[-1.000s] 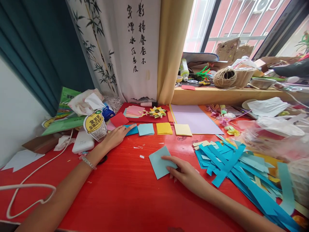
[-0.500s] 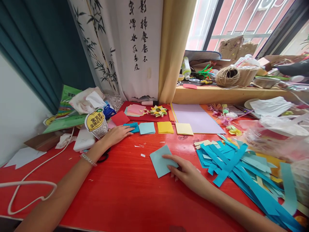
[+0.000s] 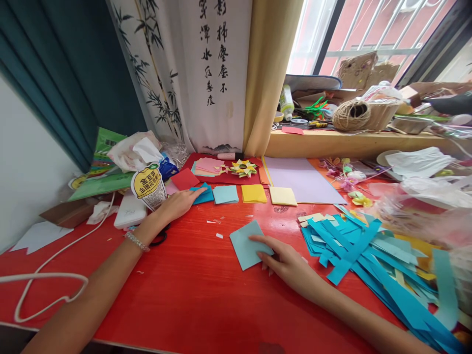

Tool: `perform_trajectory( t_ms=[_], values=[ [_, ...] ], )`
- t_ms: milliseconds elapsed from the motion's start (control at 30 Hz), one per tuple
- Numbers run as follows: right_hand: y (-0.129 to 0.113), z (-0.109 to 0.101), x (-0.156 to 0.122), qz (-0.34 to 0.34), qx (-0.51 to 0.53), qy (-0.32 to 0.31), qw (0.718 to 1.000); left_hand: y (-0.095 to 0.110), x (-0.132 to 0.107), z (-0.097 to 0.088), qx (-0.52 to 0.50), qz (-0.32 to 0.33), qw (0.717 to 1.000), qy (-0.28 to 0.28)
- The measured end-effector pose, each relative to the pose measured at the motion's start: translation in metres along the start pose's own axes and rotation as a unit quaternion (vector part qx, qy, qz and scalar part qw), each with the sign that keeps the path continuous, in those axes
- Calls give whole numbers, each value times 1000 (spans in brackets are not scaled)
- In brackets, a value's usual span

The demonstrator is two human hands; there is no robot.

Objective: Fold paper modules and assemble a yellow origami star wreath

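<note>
A light blue square of paper (image 3: 243,246) is at the middle of the red table, turned at an angle. My right hand (image 3: 283,260) grips its right side, one finger stretched over the top face. Farther off, my left hand (image 3: 177,204) reaches to a small stack of darker blue paper squares (image 3: 204,194). Its index finger points out and rests on that stack; the other fingers are partly hidden. In the same row lie a pale blue stack (image 3: 225,194), a yellow stack (image 3: 253,193) and a cream stack (image 3: 282,195).
Blue paper strips (image 3: 354,250) are heaped at the right. A folded paper ring (image 3: 243,168) and a lilac sheet (image 3: 291,177) lie behind the stacks. At the left are a printed cup (image 3: 149,187), a white box (image 3: 130,210) and a looping white cable (image 3: 55,255).
My left hand has drawn back slightly on the darker blue stack, its index finger now pointing out alone. The right hand and its paper square have barely moved. The view has shifted a little.
</note>
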State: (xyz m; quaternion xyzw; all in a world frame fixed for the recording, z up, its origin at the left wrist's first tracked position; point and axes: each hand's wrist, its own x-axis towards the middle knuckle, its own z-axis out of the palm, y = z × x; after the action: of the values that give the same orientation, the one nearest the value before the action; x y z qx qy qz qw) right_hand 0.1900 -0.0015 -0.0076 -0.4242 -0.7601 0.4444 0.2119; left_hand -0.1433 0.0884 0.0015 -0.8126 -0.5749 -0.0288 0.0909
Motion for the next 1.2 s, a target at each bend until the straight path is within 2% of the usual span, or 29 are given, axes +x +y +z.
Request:
perform_trajectory(
  t_ms=[200, 333, 533, 833, 1200],
  values=[
    [0, -1, 0, 1, -3, -4, 1000, 4, -4, -7, 15, 32, 999, -19],
    [-2, -1, 1, 3, -12, -1, 1000, 1, -4, -5, 33, 20, 999, -37],
    [-2, 0, 0, -1, -19, 0, 1000, -2, 1, 1, -8, 1, 1000, -3],
    [-1, -1, 0, 1, 1, -7, 1000, -13, 6, 4, -45, 39, 998, -29],
    [-4, -1, 1, 15, 8, -13, 1000, -15, 5, -2, -79, 47, 995, -48]
  ],
)
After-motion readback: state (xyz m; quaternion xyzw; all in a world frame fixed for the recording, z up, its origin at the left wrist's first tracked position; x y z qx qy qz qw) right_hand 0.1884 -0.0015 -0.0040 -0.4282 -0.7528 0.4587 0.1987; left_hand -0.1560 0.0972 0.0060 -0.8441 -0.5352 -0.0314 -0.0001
